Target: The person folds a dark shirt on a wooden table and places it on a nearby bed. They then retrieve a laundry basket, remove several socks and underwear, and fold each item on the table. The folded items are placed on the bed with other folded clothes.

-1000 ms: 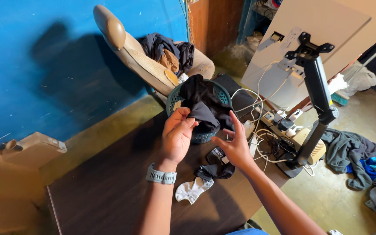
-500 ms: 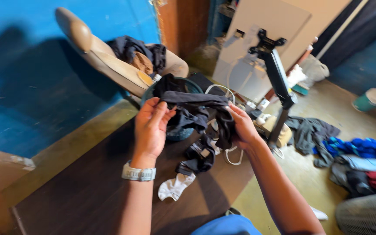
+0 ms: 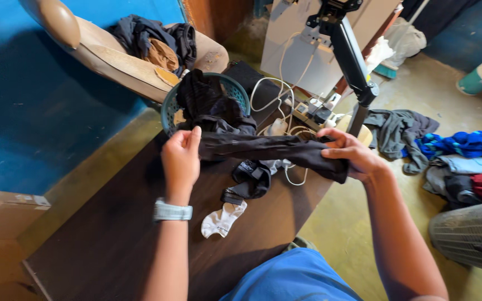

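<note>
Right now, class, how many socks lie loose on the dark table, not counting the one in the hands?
2: a white sock near the table's front edge, and a black sock just beyond it, under the stretched one. More may hide in the basket.

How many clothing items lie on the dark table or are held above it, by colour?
Black cloth garment stretched between both hands: 1
Black sock: 1
White sock: 1
Total: 3
</note>
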